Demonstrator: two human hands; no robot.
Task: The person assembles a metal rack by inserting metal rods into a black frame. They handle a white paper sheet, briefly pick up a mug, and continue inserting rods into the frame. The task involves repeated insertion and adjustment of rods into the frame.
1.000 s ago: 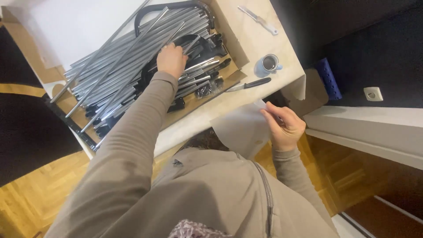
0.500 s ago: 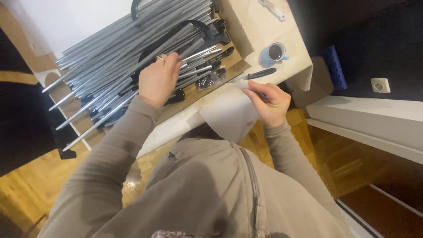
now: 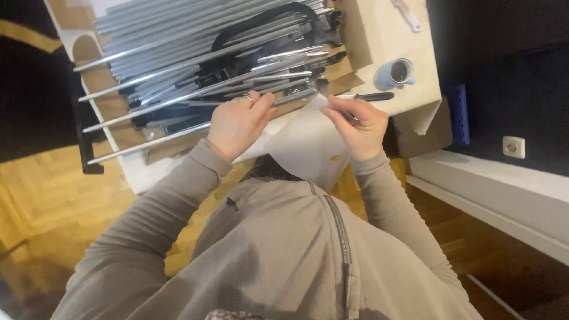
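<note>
Glossy, smooth metal tubes point(image 3: 195, 65) with matt black plastic end caps point(image 3: 332, 18). Matt white paper sheet point(image 3: 305, 142), brown cardboard box point(image 3: 112, 106). Warm, polished wooden parquet floor point(image 3: 59, 195); soft matt fleece sleeves point(image 3: 166, 207).
</note>
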